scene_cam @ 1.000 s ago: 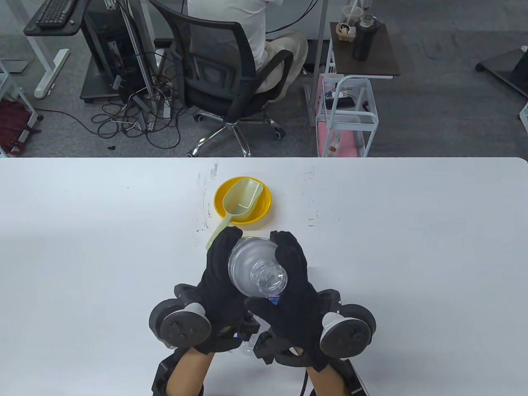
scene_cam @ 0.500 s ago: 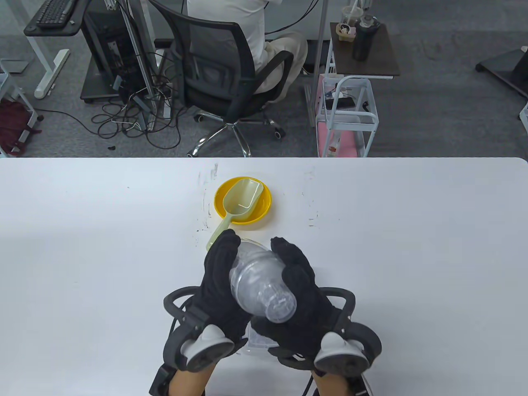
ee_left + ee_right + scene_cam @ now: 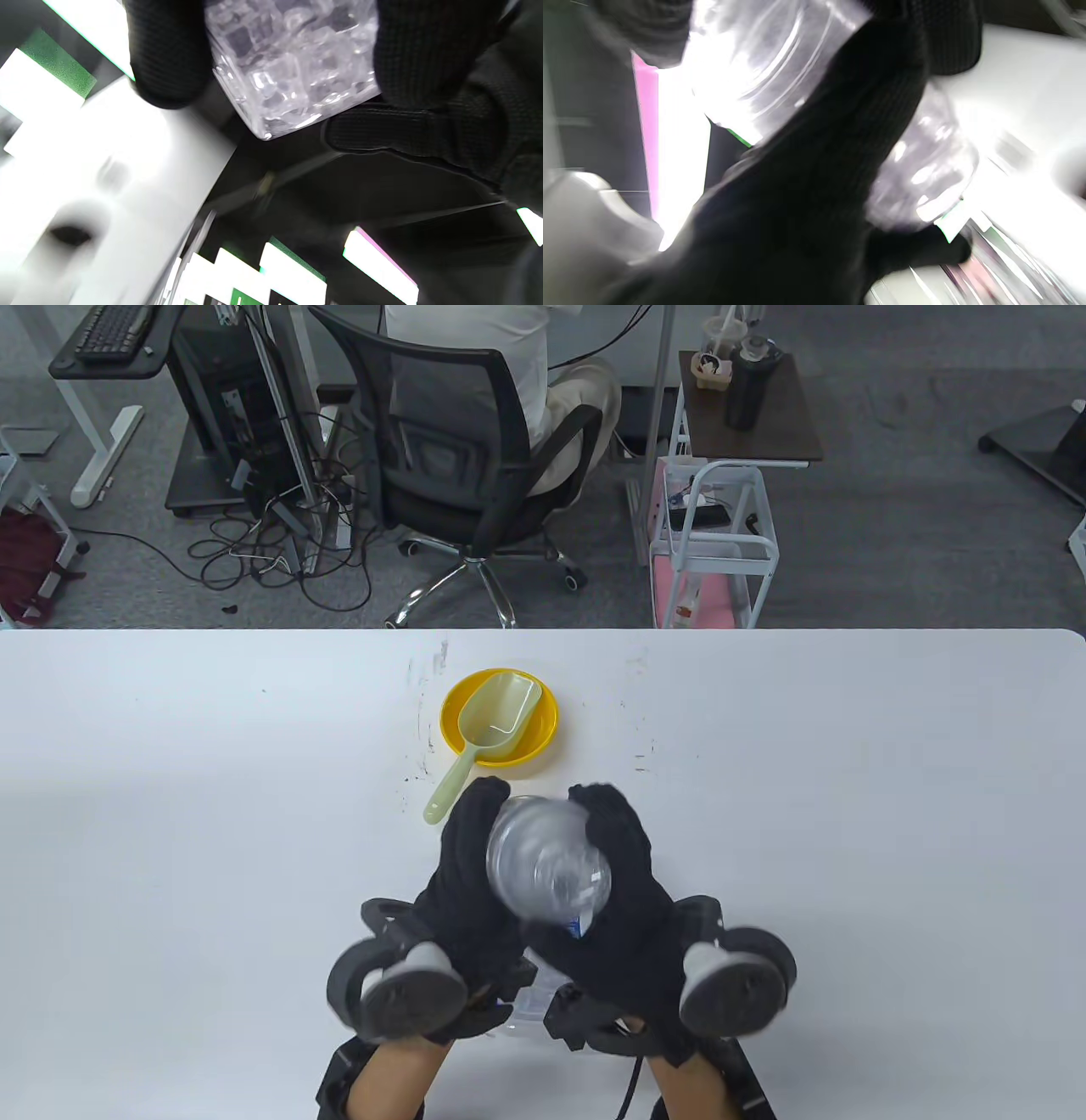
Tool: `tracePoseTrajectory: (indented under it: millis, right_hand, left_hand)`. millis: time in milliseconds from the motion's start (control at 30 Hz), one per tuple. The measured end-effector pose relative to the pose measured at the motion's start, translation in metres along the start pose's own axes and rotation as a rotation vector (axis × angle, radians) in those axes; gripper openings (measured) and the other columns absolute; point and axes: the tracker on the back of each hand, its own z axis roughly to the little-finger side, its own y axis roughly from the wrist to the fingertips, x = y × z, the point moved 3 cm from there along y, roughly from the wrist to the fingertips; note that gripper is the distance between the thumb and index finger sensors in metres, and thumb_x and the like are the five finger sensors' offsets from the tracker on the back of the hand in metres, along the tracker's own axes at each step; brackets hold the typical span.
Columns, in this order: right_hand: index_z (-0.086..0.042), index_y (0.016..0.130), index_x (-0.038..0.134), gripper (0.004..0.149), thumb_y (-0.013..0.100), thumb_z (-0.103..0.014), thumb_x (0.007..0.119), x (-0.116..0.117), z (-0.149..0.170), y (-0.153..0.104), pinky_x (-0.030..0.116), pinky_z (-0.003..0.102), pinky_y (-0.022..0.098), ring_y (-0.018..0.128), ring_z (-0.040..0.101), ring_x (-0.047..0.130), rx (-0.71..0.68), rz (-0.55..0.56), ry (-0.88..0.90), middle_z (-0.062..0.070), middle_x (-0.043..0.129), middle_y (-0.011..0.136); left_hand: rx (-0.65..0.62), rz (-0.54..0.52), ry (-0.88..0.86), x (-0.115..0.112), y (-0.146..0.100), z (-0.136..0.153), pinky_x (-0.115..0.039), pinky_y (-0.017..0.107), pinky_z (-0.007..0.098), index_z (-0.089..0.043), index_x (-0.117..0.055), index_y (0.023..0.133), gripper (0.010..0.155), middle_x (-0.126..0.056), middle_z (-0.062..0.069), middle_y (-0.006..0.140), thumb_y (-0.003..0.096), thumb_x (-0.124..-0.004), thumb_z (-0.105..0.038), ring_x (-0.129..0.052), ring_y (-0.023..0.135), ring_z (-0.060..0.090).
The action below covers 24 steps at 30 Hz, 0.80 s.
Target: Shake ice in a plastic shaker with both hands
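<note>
A clear plastic shaker (image 3: 545,861) is held above the white table (image 3: 170,814), blurred with motion, lid end toward the camera. My left hand (image 3: 462,874) grips its left side and my right hand (image 3: 624,891) grips its right side, fingers wrapped round it. The left wrist view shows ice cubes (image 3: 292,63) packed against the shaker's clear bottom between black gloved fingers (image 3: 169,51). The right wrist view shows the shaker (image 3: 772,67) blurred behind my gloved fingers (image 3: 840,161).
A yellow bowl (image 3: 543,738) stands beyond the hands with a pale green scoop (image 3: 488,729) lying in it, its handle reaching toward my left hand. A person sits in an office chair (image 3: 458,458) past the table's far edge.
The shaker has swung back and forth: it tipped toward me half a second ago, and now it is raised and tilted away again. Both hands kept their grip throughout.
</note>
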Motion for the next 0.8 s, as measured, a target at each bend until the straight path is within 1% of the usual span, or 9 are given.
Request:
tracePoseTrajectory:
  millis: [67,100,200,333,500,600,700,733,800]
  right_hand:
    - [-0.029,0.113,0.022,0.126,0.016,-0.073,0.088,0.005,0.013,-0.002,0.096,0.041,0.05,0.087,0.037,0.09,0.022,-0.009,-0.184,0.013,0.054,0.114]
    - [-0.029,0.114,0.019,0.126,0.019,-0.077,0.086,0.013,0.032,-0.011,0.097,0.037,0.051,0.089,0.035,0.09,0.133,-0.114,-0.185,0.013,0.051,0.116]
    - [-0.032,0.115,0.021,0.123,0.026,-0.058,0.101,0.023,0.045,-0.016,0.079,0.058,0.058,0.097,0.052,0.07,0.328,-0.191,0.134,0.017,0.038,0.12]
    - [-0.024,0.118,0.02,0.118,0.032,-0.07,0.087,0.029,0.062,-0.024,0.087,0.05,0.053,0.091,0.05,0.08,0.519,-0.258,-0.087,0.024,0.045,0.117]
    - [-0.017,0.117,0.017,0.118,0.035,-0.06,0.091,0.041,0.089,-0.044,0.078,0.058,0.052,0.085,0.06,0.069,0.875,-0.432,0.012,0.032,0.036,0.113]
    - [-0.025,0.116,0.016,0.118,0.033,-0.062,0.092,0.033,0.067,-0.027,0.081,0.053,0.052,0.091,0.054,0.07,0.644,-0.377,-0.023,0.024,0.035,0.117]
    - [-0.042,0.11,0.017,0.118,0.023,-0.058,0.094,0.018,0.01,-0.01,0.078,0.054,0.066,0.104,0.042,0.065,0.048,-0.075,-0.003,0.007,0.032,0.122]
    - [-0.039,0.11,0.016,0.119,0.02,-0.059,0.091,0.018,0.008,-0.011,0.083,0.05,0.063,0.101,0.041,0.072,-0.024,-0.01,-0.065,0.009,0.037,0.12]
    - [-0.032,0.114,0.011,0.118,0.027,-0.075,0.079,0.033,0.041,-0.022,0.092,0.037,0.06,0.096,0.035,0.081,0.15,-0.16,-0.233,0.013,0.042,0.118]
  left_hand:
    - [0.025,0.076,0.227,-0.006,-0.003,0.003,-0.101,0.042,0.022,-0.008,-0.027,0.113,0.105,-0.056,0.018,0.111,0.0463,-0.078,-0.071,-0.088,0.096,0.033]
    - [0.124,0.192,0.17,-0.02,-0.009,0.017,-0.101,0.044,0.022,-0.009,-0.027,0.113,0.105,-0.057,0.016,0.112,0.0459,-0.077,-0.072,-0.089,0.096,0.031]
    - [0.236,0.233,-0.227,-0.038,-0.015,0.029,-0.089,0.051,0.045,-0.011,-0.024,0.114,0.106,-0.046,0.022,0.114,0.0462,-0.093,-0.054,-0.072,0.1,0.047]
    - [0.311,0.432,-0.129,-0.057,-0.02,0.045,-0.096,0.05,0.04,-0.008,-0.034,0.114,0.105,-0.061,0.021,0.11,0.0434,-0.087,-0.065,-0.089,0.093,0.04]
    - [0.614,0.757,-0.636,-0.1,-0.048,0.07,-0.085,0.049,0.058,-0.001,-0.033,0.112,0.105,-0.053,0.032,0.107,0.0435,-0.095,-0.052,-0.077,0.09,0.056]
    - [0.473,0.553,-0.567,-0.076,-0.03,0.059,-0.08,0.056,0.058,-0.007,-0.029,0.114,0.105,-0.047,0.027,0.112,0.0442,-0.095,-0.051,-0.07,0.097,0.054]
    - [0.051,0.039,-0.14,-0.011,-0.002,0.021,-0.085,0.065,0.047,-0.015,-0.021,0.114,0.106,-0.043,0.017,0.116,0.0456,-0.087,-0.062,-0.07,0.105,0.041]
    - [-0.012,-0.006,-0.006,-0.005,-0.001,0.016,-0.09,0.062,0.044,-0.012,-0.023,0.113,0.106,-0.048,0.018,0.114,0.0443,-0.084,-0.065,-0.076,0.102,0.038]
    - [0.12,0.229,0.091,-0.03,-0.013,0.041,-0.1,0.057,0.03,-0.01,-0.027,0.113,0.106,-0.057,0.014,0.112,0.0455,-0.075,-0.076,-0.089,0.098,0.029]
